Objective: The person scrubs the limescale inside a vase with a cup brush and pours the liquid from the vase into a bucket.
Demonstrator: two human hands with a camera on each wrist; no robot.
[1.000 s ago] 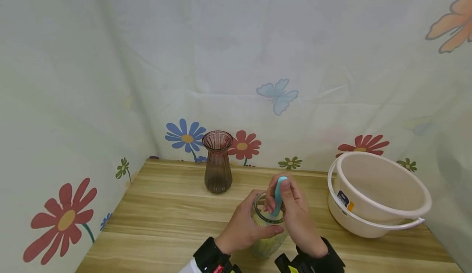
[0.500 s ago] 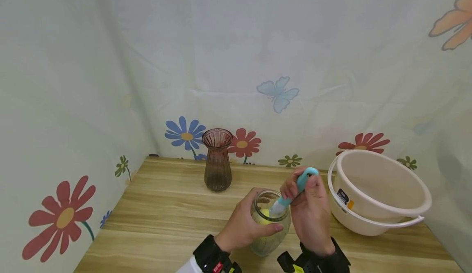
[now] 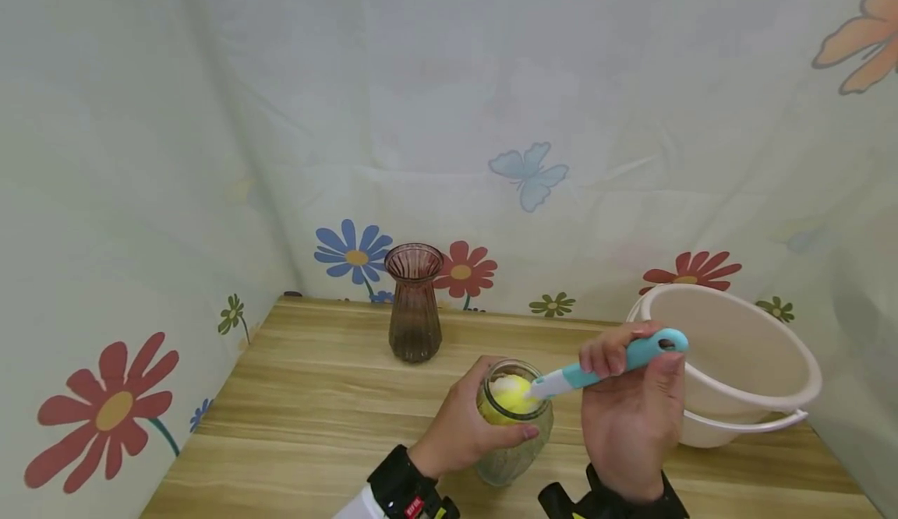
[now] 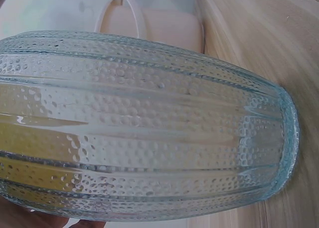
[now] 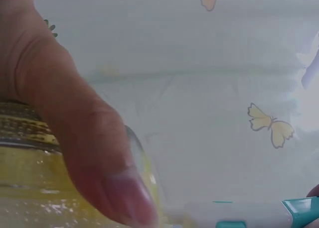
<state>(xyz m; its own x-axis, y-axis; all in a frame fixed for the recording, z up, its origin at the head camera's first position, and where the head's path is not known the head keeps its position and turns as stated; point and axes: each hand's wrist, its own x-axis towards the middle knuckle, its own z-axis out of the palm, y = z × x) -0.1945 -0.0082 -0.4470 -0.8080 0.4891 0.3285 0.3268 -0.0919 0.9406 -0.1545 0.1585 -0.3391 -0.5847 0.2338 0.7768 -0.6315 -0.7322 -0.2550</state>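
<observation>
My left hand [image 3: 456,429] grips a clear glass jar [image 3: 507,460] near its mouth, with the thumb across the front. The left wrist view shows the jar's dimpled, ribbed side [image 4: 159,128], with yellow showing through near the mouth end. In the right hand [image 3: 627,418] is a sponge bottle brush, pinched by its teal-and-white handle [image 3: 638,354]. This handle slants low toward the right. The brush's yellow-and-white sponge head [image 3: 514,394] fills the jar mouth. In the right wrist view, the left thumb [image 5: 94,148] lies over the jar close to the white brush shaft [image 5: 194,213].
A ribbed purple-brown glass vase [image 3: 415,308] stands at the back of the wooden table [image 3: 316,410]. On the right is a pale pink bucket [image 3: 730,347] with its handle hanging down, partly behind the right hand. A flower-printed curtain [image 3: 421,98] encloses the back and sides.
The right hand has moved to the right, tipping the brush handle from near upright to a low slant. The sponge head has risen into the jar mouth. The left hand has stayed on the jar.
</observation>
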